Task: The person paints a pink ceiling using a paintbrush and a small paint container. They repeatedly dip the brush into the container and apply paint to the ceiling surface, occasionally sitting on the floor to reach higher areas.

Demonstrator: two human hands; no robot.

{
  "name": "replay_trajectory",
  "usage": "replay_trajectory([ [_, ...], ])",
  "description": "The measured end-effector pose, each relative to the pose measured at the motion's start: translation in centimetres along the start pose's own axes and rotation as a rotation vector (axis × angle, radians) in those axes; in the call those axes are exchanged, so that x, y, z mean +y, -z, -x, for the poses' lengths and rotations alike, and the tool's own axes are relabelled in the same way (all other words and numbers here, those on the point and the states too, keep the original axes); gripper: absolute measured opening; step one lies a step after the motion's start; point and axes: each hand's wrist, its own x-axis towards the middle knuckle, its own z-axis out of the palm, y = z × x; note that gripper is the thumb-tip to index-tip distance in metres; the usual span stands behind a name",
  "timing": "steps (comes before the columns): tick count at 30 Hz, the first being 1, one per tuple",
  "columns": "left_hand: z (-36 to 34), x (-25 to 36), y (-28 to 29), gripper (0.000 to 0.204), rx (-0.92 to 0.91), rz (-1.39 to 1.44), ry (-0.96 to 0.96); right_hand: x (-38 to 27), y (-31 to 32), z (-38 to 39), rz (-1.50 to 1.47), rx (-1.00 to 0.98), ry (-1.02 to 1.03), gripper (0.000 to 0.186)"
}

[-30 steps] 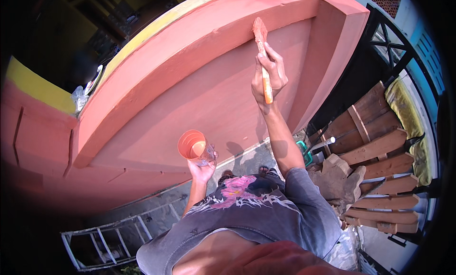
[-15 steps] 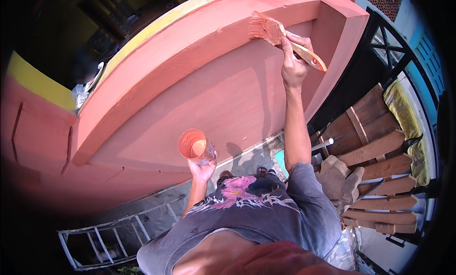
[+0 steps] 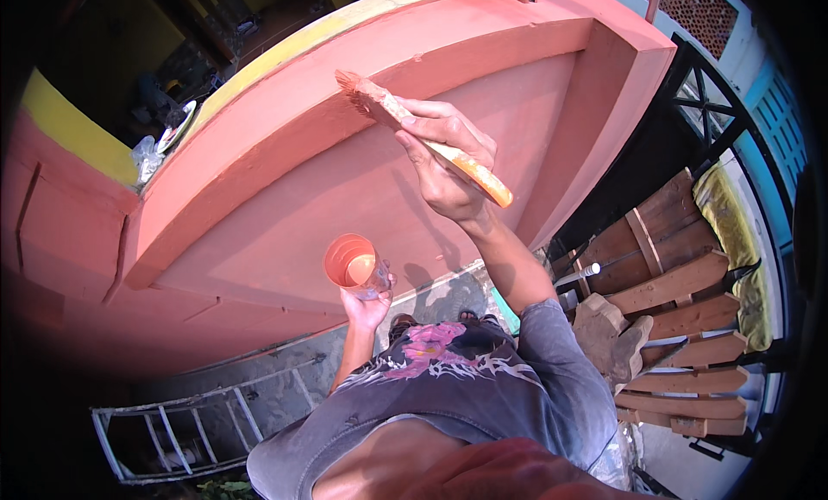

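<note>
My right hand [image 3: 448, 168] grips a wide paintbrush [image 3: 384, 103] by its wooden handle, its salmon-coated bristles at the underside edge of the raised band on a salmon-pink curved wall [image 3: 285, 232]; whether they touch it I cannot tell. Lower and to the left, my left hand [image 3: 369, 307] holds a plastic cup [image 3: 352, 263] with orange-pink paint inside, held out in front of my shirt.
A metal ladder [image 3: 197, 435] lies at lower left. Wooden boards [image 3: 681, 319] with a yellow cloth [image 3: 733, 241] are stacked at right beside a black metal gate [image 3: 703, 94]. A yellow ledge [image 3: 78, 138] with plastic bags [image 3: 147, 162] is at upper left.
My right hand with the brush has moved left and down along the wall's band, the handle now angled toward lower right. My left hand and cup have barely moved.
</note>
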Motion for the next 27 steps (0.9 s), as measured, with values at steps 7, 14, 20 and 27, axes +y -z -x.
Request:
replay_trajectory([
  [7, 0.6, 0.0, 0.6, 0.061, 0.007, -0.006, -0.019, 5.1, 5.1, -2.6, 0.065, 0.43, -0.119, 0.008],
  [14, 1.3, 0.3, 0.9, 0.065, 0.034, 0.061, -0.026, 3.5, 2.6, -0.6, 0.17, 0.166, -0.037, 0.014],
  [20, 1.9, 0.9, 1.5, 0.066, 0.025, 0.032, -0.087, 2.6, 2.9, -1.8, 0.031, 0.364, -0.042, 0.011],
  [27, 2.0, 0.8, 1.4, 0.066, 0.001, 0.056, -0.062, 3.3, 3.6, -1.1, 0.158, 0.369, -0.06, 0.012],
])
